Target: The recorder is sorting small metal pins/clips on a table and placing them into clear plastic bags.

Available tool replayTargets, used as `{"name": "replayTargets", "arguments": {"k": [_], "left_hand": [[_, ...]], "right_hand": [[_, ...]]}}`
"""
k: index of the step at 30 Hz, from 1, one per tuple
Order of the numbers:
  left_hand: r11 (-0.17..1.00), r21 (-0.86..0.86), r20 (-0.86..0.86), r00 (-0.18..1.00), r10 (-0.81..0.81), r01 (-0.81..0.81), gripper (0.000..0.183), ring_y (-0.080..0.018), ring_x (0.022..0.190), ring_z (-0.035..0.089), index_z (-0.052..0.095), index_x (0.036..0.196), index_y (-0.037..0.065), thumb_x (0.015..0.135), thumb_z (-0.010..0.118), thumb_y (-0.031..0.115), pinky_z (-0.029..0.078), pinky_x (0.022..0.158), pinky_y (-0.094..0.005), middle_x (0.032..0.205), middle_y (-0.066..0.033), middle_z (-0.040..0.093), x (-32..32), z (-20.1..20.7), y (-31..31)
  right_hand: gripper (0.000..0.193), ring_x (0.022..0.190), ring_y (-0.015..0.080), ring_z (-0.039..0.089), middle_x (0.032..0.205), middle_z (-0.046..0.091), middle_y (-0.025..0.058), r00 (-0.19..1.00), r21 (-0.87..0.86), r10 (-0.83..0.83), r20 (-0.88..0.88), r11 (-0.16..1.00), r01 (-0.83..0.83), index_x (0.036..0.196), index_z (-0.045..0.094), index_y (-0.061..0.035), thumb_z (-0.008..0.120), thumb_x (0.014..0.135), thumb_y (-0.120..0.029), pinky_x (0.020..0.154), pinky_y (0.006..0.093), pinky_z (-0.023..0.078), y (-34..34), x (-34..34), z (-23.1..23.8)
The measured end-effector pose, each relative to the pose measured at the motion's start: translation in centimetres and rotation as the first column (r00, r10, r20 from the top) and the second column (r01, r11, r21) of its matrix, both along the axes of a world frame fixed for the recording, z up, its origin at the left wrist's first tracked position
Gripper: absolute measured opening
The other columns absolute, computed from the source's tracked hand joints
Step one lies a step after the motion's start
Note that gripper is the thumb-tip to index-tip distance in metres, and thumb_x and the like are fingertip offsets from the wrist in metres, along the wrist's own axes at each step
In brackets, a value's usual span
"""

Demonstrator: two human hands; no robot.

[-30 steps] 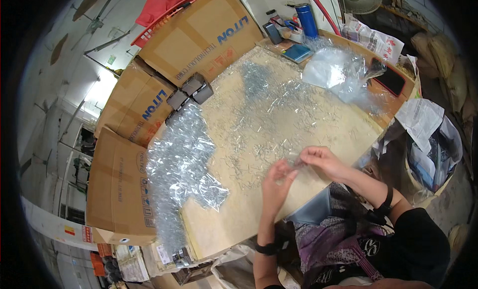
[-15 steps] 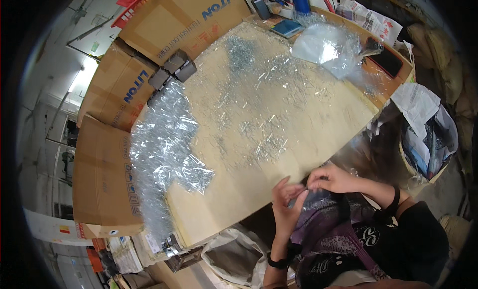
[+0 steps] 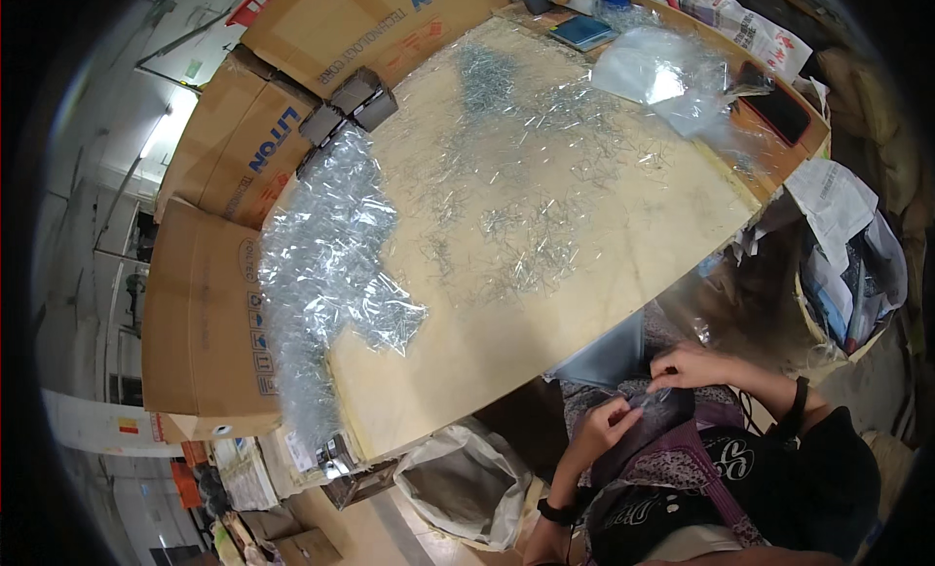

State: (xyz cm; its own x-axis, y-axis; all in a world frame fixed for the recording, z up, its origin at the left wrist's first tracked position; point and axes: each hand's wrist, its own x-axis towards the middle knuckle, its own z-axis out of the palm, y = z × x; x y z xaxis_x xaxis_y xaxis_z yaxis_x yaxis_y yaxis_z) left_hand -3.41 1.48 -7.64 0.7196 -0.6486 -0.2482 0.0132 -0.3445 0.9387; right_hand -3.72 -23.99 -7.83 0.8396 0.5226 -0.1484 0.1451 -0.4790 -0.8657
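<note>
Low over my lap, below the table's front edge, my left hand [image 3: 604, 428] and my right hand [image 3: 687, 367] are close together with fingers pinched. Between them is a small clear plastic bag [image 3: 650, 401], faint against the dark clothing; its contents cannot be made out. Thin silvery metal pins [image 3: 531, 240] lie scattered over the pale wooden table [image 3: 584, 298], with a denser patch farther back. A long heap of shiny clear packets [image 3: 336, 245] covers the table's left side. Beneath the table edge, near my hands, is a grey-blue surface [image 3: 609, 357].
Cardboard boxes [image 3: 200, 313] wall the left and back. Small dark boxes [image 3: 360, 96] stand by the heap. At the far right lie clear plastic bags [image 3: 648, 74] and a phone [image 3: 779, 108]. A white sack [image 3: 463, 483] opens below the table; a lined bin [image 3: 852, 283] stands right.
Both hands have moved down and right, away from the table edge and nearer my body. The grey-blue surface below the edge has come into sight. The view has shifted slightly.
</note>
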Motion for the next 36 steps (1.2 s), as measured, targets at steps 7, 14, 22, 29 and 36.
{"name": "replayTargets", "arguments": {"k": [7, 14, 22, 29, 36], "left_hand": [[0.968, 0.102, 0.147, 0.966, 0.214, -0.230, 0.018, -0.0251, 0.073, 0.067, 0.062, 0.092, -0.001, 0.089, 0.066, 0.017, 0.050, 0.066, -0.0334, 0.081, -0.0169, 0.067, 0.1, -4.0, -0.1], [0.955, -0.024, 0.305, 0.908, 0.289, -0.296, 0.015, -0.0304, 0.082, 0.067, 0.065, 0.093, 0.003, 0.084, 0.070, 0.014, 0.052, 0.072, -0.0364, 0.089, -0.0147, 0.068, -1.3, -5.6, 0.1], [0.934, -0.143, 0.394, 0.847, 0.356, -0.326, 0.015, -0.0258, 0.081, 0.068, 0.070, 0.093, 0.002, 0.079, 0.074, 0.004, 0.053, 0.074, -0.0315, 0.089, -0.0121, 0.069, -0.4, -3.4, -1.7], [0.898, -0.185, 0.284, 0.853, 0.437, -0.398, 0.011, -0.0173, 0.080, 0.067, 0.070, 0.092, -0.001, 0.081, 0.072, 0.002, 0.052, 0.074, -0.0280, 0.088, -0.0093, 0.069, -1.0, -3.6, -1.7], [0.903, -0.156, 0.160, 0.892, 0.422, -0.399, 0.013, -0.0125, 0.085, 0.065, 0.068, 0.096, -0.002, 0.084, 0.070, 0.001, 0.050, 0.077, -0.0244, 0.094, -0.0076, 0.068, -1.1, -3.7, -1.5]], "right_hand": [[0.027, 0.093, 0.0331, 0.057, 0.089, 0.060, 0.0112, 0.963, -0.075, -0.189, 0.192, 0.976, 0.206, 0.099, 0.054, -0.0073, 0.064, 0.088, -0.030, 0.082, 0.0430, 0.040, 1.4, -1.1, -4.2], [0.020, 0.085, 0.0309, 0.049, 0.091, 0.054, 0.0117, 0.458, 0.323, -0.581, 0.673, 0.787, 0.526, 0.094, 0.052, -0.0056, 0.067, 0.082, -0.010, 0.080, 0.0433, 0.038, 3.0, 1.8, -0.9], [0.036, 0.125, 0.0310, 0.045, 0.128, 0.055, 0.0104, 0.540, -0.139, -0.103, 0.835, 0.911, 0.388, 0.121, 0.059, -0.0134, 0.060, 0.088, -0.026, 0.107, 0.0486, 0.031, 6.9, 15.3, 7.3], [0.040, 0.132, 0.0316, 0.039, 0.140, 0.048, 0.0113, 0.777, -0.172, 0.058, 0.626, 0.983, 0.065, 0.130, 0.055, -0.0155, 0.055, 0.091, -0.020, 0.111, 0.0462, 0.031, 4.3, 13.1, 6.8], [0.034, 0.132, 0.0361, 0.039, 0.139, 0.047, 0.0160, 0.591, -0.003, -0.440, 0.676, 0.801, 0.599, 0.122, 0.060, -0.0129, 0.056, 0.091, -0.027, 0.112, 0.0486, 0.028, 4.2, 12.6, 7.3]]}}
